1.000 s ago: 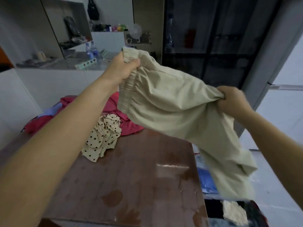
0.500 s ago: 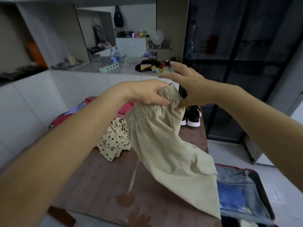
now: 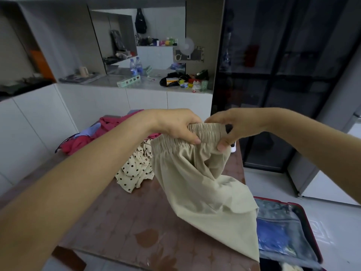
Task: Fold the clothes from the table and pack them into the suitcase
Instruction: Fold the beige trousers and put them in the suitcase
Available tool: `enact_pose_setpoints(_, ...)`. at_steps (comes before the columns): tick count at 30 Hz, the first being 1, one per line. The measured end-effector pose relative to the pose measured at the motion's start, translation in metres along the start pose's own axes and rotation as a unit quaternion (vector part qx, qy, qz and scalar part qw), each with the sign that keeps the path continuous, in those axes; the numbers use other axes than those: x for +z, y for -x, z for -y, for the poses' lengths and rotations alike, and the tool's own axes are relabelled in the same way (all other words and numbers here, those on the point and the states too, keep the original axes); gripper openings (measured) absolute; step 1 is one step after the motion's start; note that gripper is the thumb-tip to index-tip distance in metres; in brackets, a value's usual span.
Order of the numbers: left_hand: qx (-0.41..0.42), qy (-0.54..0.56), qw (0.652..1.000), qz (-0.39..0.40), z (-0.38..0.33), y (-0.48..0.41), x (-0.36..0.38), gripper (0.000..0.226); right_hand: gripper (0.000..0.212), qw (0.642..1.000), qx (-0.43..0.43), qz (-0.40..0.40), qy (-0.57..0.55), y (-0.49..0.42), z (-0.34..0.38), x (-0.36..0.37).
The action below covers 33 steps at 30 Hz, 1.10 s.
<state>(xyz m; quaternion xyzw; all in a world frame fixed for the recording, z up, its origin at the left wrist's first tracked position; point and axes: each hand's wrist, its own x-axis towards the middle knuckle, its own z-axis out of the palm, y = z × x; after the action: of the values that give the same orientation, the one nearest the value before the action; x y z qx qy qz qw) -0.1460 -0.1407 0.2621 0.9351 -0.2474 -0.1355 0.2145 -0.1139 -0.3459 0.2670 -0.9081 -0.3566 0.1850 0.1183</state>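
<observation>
Beige trousers [image 3: 203, 194] with an elastic waistband hang above the brown table [image 3: 125, 222]. My left hand [image 3: 175, 126] grips the waistband at its left part. My right hand [image 3: 232, 128] pinches the same waistband just to the right, thumb below the band. The legs drape down to the table's right edge. A cream polka-dot garment [image 3: 134, 173] lies crumpled on the table behind the trousers, and a red garment [image 3: 109, 126] is heaped at the far end. An open red-rimmed suitcase [image 3: 304, 216] lies on the floor at the lower right, with a blue item under its mesh cover.
A white counter [image 3: 136, 83] with bottles and clutter runs behind the table. A dark glass cabinet [image 3: 273, 75] stands at the right. A shoe shows partly behind my right hand at the table's far right corner.
A second ago my hands held the trousers spread wide apart. They have come together, and my right hand, open half a second ago, now holds the waistband beside my left.
</observation>
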Motion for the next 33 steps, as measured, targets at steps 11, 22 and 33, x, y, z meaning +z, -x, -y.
enact_pose_setpoints(11,-0.039,-0.005,0.999,0.016,0.015,0.006,0.052,0.011,0.021,0.979,0.029,-0.202,0.026,0.091,-0.02,0.0)
enact_pose_setpoints(22,-0.011,0.202,0.975,0.093,-0.049,0.027,0.094,0.029,0.06,0.971,0.042,-0.07,-0.224,0.173,0.004,-0.007)
enact_pose_setpoints(33,-0.031,0.291,0.956,-0.011,-0.003,0.109,0.021,0.07,0.037,0.969,0.067,-0.088,-0.223,0.159,0.04,-0.01)
